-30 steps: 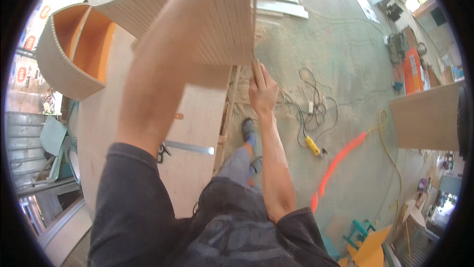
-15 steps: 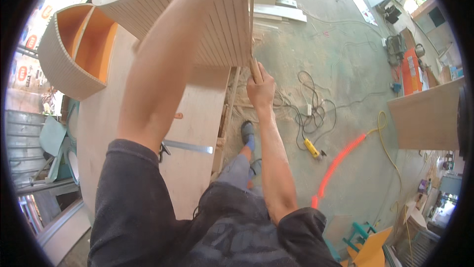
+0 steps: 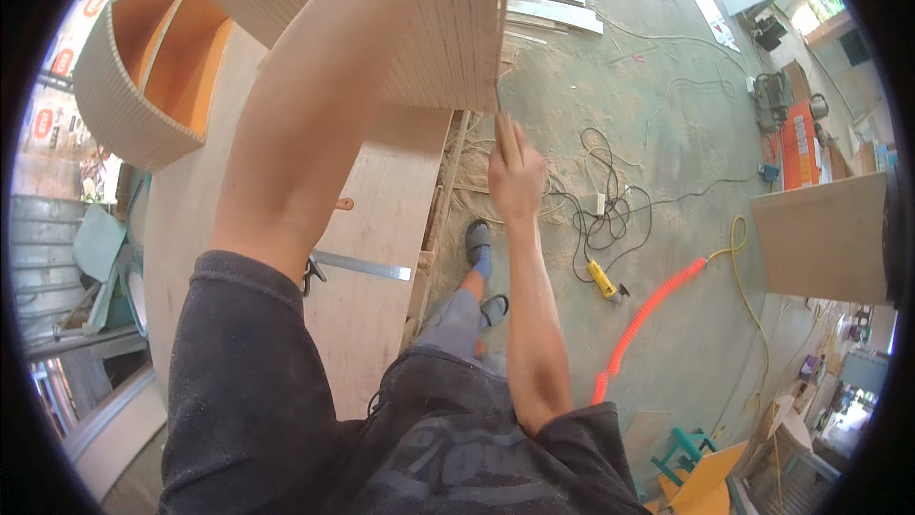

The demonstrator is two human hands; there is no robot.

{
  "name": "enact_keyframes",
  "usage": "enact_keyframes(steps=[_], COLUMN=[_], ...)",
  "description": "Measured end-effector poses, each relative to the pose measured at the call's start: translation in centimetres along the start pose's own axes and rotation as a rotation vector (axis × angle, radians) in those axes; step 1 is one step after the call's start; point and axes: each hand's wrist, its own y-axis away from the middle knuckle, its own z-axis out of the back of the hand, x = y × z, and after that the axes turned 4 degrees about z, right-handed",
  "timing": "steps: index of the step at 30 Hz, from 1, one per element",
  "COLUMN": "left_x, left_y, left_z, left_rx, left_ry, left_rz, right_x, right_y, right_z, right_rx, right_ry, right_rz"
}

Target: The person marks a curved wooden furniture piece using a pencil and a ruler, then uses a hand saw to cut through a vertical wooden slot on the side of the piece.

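A ribbed, light wooden panel [image 3: 448, 29] is held up over the plywood workbench [image 3: 381, 201]. My left forearm [image 3: 324, 105] stretches up across the panel to the top edge of the picture, and its hand is out of view. My right hand [image 3: 515, 172] is at the panel's lower right corner, fingers straight and together against the edge. Its thumb is hidden.
A curved shelf unit with an orange inside [image 3: 143, 77] stands on the bench's far left. A metal ruler [image 3: 367, 268] lies on the bench. On the sawdust-covered floor lie tangled cables [image 3: 610, 210], a yellow tool [image 3: 602, 279] and an orange coiled hose [image 3: 648, 315]. A board [image 3: 829, 239] stands at the right.
My right hand has crept slightly up along the panel's edge. The panel and my left arm have barely shifted.
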Motion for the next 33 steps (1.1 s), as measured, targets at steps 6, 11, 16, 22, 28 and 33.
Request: enact_keyframes(steps=[6, 11, 16, 22, 28, 33], left_x=[3.0, 1.2, 0.0, 1.7, -0.1, 2.8], left_y=[-1.3, -1.4, 1.5, 1.4, 1.4, 1.2], left_z=[0.5, -0.6, 1.8, 2.0, 0.6, 1.5], left_rx=[-0.022, -0.058, 0.031, -0.001, 0.026, 0.004], left_ry=[-0.191, -0.029, 0.055, 0.004, -0.005, -0.081], left_rz=[-0.103, -0.075, 0.060, 0.043, 0.000, 0.008], right_x=[1.4, -0.5, 0.4, 0.3, -0.7, 0.7], right_y=[10.9, -2.2, 5.4, 5.8, 0.1, 11.2], right_z=[4.0, -1.8, 1.4, 2.1, -0.7, 3.6], right_rx=[-0.065, -0.001, -0.038, 0.052, -0.018, -0.047], right_ry=[0.054, 0.036, 0.110, 0.222, 0.102, 0.090], right_rz=[0.205, -0.036, 0.017, 0.053, -0.049, 0.075])
